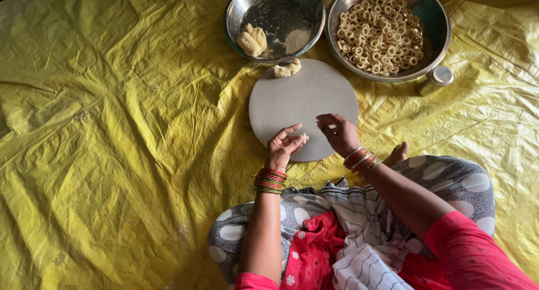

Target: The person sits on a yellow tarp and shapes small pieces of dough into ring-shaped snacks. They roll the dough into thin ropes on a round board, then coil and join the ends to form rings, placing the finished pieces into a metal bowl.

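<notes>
Seen from above, seated on a crinkled yellow plastic sheet (112,127). Left hand (282,147), wrist stacked with red and gold bangles (270,181), curled over the near left edge of a round flat grey rolling board (303,102), thumb and fingers pinching a small pale bit of dough (304,137). Right hand (338,131), also bangled at the wrist, just beside it over the near right edge of the board, fingers bent inward and loosely drawn together; whether anything sits between them, cannot tell. Hands close but apart, the dough bit between them on the left hand's side.

At the far edge of the board, a small lump of pale dough (287,69) resting on its surface. Beyond that, a round steel bowl (241,9) with a larger dough lump (251,40) at its near left wall. To the right of it, touching or nearly so, a wider steel bowl (441,26) heaped with small pale dough rings (379,34). Near right of that bowl, a small steel lidded container (435,79) lying on the sheet.

Nearest the camera, grey spotted trousers (466,180), a red garment (477,256) and a white striped cloth (365,234) across the lap.
</notes>
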